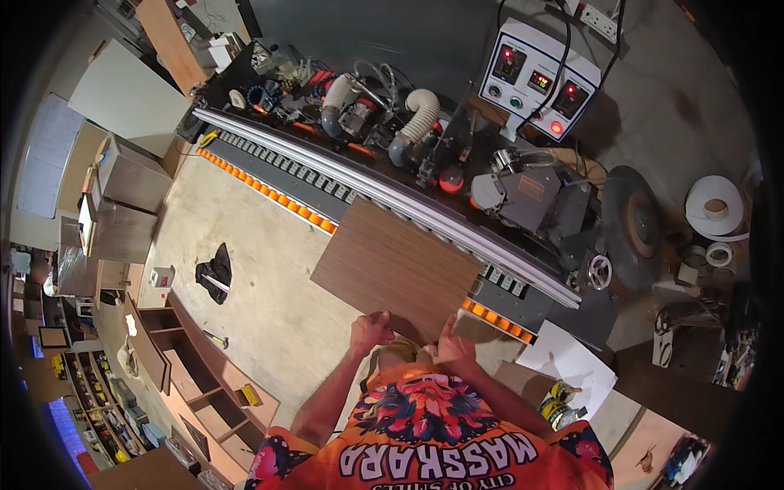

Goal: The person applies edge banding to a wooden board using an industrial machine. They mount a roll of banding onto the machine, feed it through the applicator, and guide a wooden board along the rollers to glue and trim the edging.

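A brown wood-grain board (pixel 392 257) lies tilted across the feed track of a long edge-banding machine (pixel 269 167), overhanging its near side. My left hand (pixel 372 333) grips the board's near edge, fingers curled against it. At the board's near right corner, my right hand (pixel 452 349) holds the edge with the index finger extended along it; the other fingers are partly hidden. Orange rollers (pixel 498 322) show right of the board. Behind the board run a long metal rail (pixel 498 251) and machine units with ribbed hoses (pixel 420 110).
A control box (pixel 539 82) stands at the upper right, near rolls of white banding (pixel 712 204). Cabinets (pixel 131 180) and an open carcass (pixel 188 359) stand left. A black bag (pixel 214 273) lies on the floor (pixel 245 237). A white sheet (pixel 567 363) is at lower right.
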{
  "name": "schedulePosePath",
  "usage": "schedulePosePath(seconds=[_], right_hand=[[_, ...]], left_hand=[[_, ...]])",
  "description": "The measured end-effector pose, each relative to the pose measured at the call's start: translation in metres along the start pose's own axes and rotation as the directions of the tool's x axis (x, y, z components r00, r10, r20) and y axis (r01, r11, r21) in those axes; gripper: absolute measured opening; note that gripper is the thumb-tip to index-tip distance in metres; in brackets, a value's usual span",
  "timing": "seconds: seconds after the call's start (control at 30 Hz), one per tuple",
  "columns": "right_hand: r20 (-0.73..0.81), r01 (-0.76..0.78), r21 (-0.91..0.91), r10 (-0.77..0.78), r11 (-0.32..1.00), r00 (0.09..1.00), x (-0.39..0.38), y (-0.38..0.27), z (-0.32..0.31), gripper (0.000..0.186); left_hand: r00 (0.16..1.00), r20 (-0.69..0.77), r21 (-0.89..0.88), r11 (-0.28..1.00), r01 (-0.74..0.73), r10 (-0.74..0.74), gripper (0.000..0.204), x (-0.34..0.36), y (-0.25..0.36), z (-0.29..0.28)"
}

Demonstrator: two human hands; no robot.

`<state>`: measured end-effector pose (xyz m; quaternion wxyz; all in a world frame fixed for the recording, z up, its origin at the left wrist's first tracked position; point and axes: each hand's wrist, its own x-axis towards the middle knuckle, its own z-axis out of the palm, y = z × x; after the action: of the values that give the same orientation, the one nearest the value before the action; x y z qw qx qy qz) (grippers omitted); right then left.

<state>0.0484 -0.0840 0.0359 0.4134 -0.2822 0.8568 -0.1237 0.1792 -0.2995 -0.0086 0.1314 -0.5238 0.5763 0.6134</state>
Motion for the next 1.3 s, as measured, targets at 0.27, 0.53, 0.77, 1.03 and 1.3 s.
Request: schedulePosePath(seconds=[0.27, 0.53, 0.77, 1.03, 1.3], right_hand=[[-0.272, 0.386, -0.046, -0.383, 0.921, 0.883, 0.072, -0.101, -0.120, 0.035], [-0.270, 0.344, 0.009, -0.329, 0.939, 0.905, 0.129, -0.165, -0.108, 0.050], [-0.481, 0.303, -0.351, -0.448, 0.886, 0.754, 0.113, -0.110, 0.009, 0.069], [-0.468, 0.240, -0.412, -0.430, 0.879, 0.772, 0.120, -0.104, 0.021, 0.067], [-0.458, 0.277, -0.412, -0.460, 0.868, 0.761, 0.133, -0.118, 0.025, 0.069]], left_hand=[[0.998, 0.059, 0.015, 0.999, -0.036, 0.035, 0.049, 0.001, 0.018, -0.029], [0.982, 0.177, -0.020, 0.998, 0.066, -0.062, 0.048, 0.019, 0.019, -0.057], [0.985, 0.164, -0.369, 0.923, 0.111, -0.053, 0.048, 0.044, -0.025, -0.050], [1.000, 0.006, -0.484, 0.875, 0.017, -0.016, 0.052, 0.026, 0.006, -0.056], [0.991, 0.125, -0.420, 0.907, 0.019, 0.037, 0.059, 0.056, -0.016, -0.081]])
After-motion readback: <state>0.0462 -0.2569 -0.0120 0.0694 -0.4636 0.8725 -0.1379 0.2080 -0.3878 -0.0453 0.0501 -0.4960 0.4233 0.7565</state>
